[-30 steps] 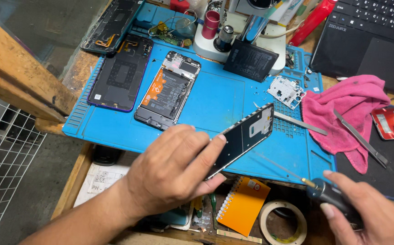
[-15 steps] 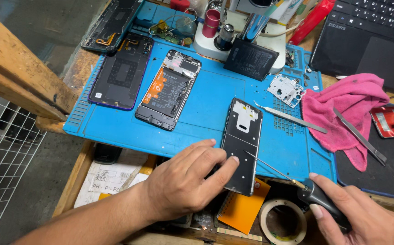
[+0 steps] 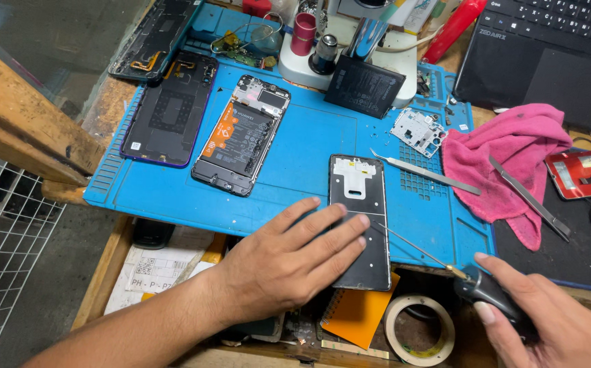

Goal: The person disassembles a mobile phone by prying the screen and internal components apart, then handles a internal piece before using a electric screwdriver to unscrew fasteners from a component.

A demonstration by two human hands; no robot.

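Observation:
My left hand (image 3: 288, 262) lies flat, fingers spread, pressing on the lower half of a black phone frame (image 3: 359, 197) that rests on the blue work mat (image 3: 295, 163), its lower end overhanging the mat's front edge. My right hand (image 3: 547, 320) at the bottom right grips a black-handled screwdriver (image 3: 476, 286); its thin shaft points up-left toward the frame. An opened phone with an orange-labelled battery (image 3: 241, 136) and a dark back cover (image 3: 169, 109) lie on the mat's left part.
Two metal tweezers (image 3: 425, 174) (image 3: 530, 197) lie by a pink cloth (image 3: 506, 157). A loose black battery (image 3: 363, 85), a small white circuit part (image 3: 416, 129), a microscope base (image 3: 322, 54), a laptop (image 3: 554, 54), a tape roll (image 3: 418, 327) and an orange notebook (image 3: 356, 317) surround the mat.
The phone frame, held tilted up in my left hand a second ago, now lies flat on the mat under my palm. My right hand with the screwdriver moved slightly left.

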